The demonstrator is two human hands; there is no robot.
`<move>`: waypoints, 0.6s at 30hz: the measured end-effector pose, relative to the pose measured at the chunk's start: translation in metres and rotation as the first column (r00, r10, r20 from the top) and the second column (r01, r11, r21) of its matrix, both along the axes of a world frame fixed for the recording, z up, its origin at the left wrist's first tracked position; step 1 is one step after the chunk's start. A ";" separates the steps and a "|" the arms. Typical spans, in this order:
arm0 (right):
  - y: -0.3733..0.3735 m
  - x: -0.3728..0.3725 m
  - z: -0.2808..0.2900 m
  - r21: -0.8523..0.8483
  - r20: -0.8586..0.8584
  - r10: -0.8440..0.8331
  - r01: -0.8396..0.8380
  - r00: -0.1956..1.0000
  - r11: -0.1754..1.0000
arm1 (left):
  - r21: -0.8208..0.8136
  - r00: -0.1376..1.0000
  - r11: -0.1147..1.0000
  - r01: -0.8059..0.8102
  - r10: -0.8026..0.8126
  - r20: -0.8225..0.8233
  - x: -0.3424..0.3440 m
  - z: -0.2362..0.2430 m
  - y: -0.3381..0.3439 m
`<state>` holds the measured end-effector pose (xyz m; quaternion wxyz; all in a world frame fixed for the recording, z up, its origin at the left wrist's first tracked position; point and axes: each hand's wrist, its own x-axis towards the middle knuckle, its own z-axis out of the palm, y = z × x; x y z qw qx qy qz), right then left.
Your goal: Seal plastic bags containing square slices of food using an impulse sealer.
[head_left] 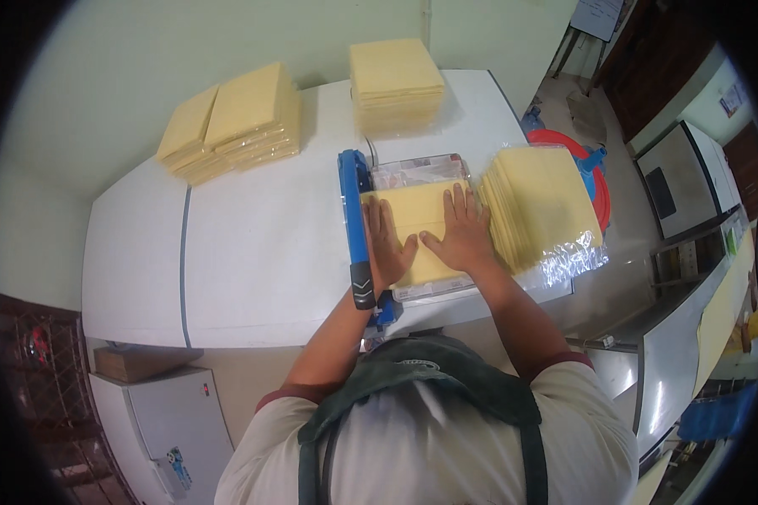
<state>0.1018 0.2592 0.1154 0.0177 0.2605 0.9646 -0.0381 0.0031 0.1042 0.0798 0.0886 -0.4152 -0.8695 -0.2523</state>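
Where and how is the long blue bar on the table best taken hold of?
Probably by the black grip at its near end, coming from the person's left. The blue bar runs away from the person, so that end is closest, while the left hand and yellow stack crowd its right side.

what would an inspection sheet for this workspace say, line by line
Surface: white table, grey strip across it at left
Job's things: front yellow stack; blue bar-shaped tool on its left; bagged yellow stack on its right
Clutter: more yellow stacks along the table's back
Hands: left hand and right hand rest on the front yellow stack, fingers extended
Cables: thin dark cable behind the blue tool
Surroundings: white cabinet lower left, red round object beyond the right side
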 end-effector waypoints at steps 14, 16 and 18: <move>-0.099 -0.130 0.049 -0.316 -0.117 0.395 -0.411 0.911 0.855 | 0.047 0.916 0.979 0.198 -0.202 0.348 -0.020 -0.052 -0.093; -0.105 -0.131 0.025 -0.269 -0.136 0.383 -0.406 0.914 0.873 | 0.128 0.897 0.984 0.123 -0.166 0.410 -0.015 -0.050 -0.103; -0.107 -0.130 0.009 -0.226 -0.150 0.368 -0.394 0.918 0.891 | 0.106 0.898 0.989 0.105 -0.140 0.418 -0.010 -0.046 -0.107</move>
